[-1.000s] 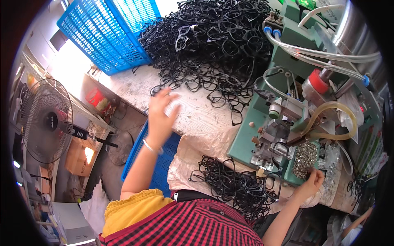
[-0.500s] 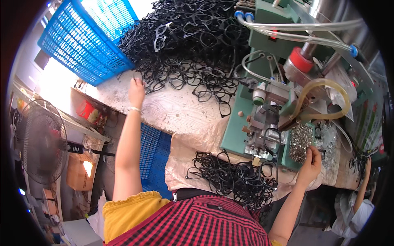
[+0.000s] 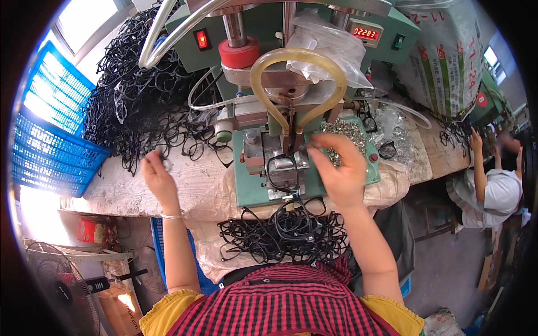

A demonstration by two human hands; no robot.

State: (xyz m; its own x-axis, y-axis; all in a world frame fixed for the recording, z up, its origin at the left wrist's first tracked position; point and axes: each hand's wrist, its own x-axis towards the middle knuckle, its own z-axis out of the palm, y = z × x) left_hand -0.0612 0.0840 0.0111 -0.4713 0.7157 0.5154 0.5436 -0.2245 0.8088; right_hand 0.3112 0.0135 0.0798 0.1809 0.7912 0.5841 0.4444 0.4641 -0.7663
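Green press machine (image 3: 314, 33): stands at the back of the surface (image 3: 117, 187), with a red collar on its column and a yellowish hose loop (image 3: 291, 73) arching over the work head.

Blue plastic crate (image 3: 47, 134): at the far left, leaning beside the heap.

Heap of black eyeglass frames (image 3: 140, 95): large pile on the surface left of the machine, spilling toward the left hand.

Printed sack (image 3: 448, 61): upright, right of the machine.

Second pile of black eyeglass frames (image 3: 280, 235): lies on the cloth-covered front edge, just below the machine's base plate, between the forearms.

Another person (image 3: 493, 185): seated at far right, hand raised to a neighbouring machine.

Floor fan (image 3: 61, 280): lower left, below the surface.

Tray of small metal parts (image 3: 347, 131): shiny bits on the machine's base plate, just beside the right hand.

Right hand (image 3: 339, 168): over the base plate, fingers (image 3: 322, 151) pinched narrow near the tray of parts; what they hold is too small to tell.

Left hand (image 3: 157, 173): at the edge of the heap, blurred; fingers curl around a single black frame (image 3: 162, 161).

Black frame on the fixture (image 3: 283, 171): lies on the machine's fixture beneath the head, left of the right hand.
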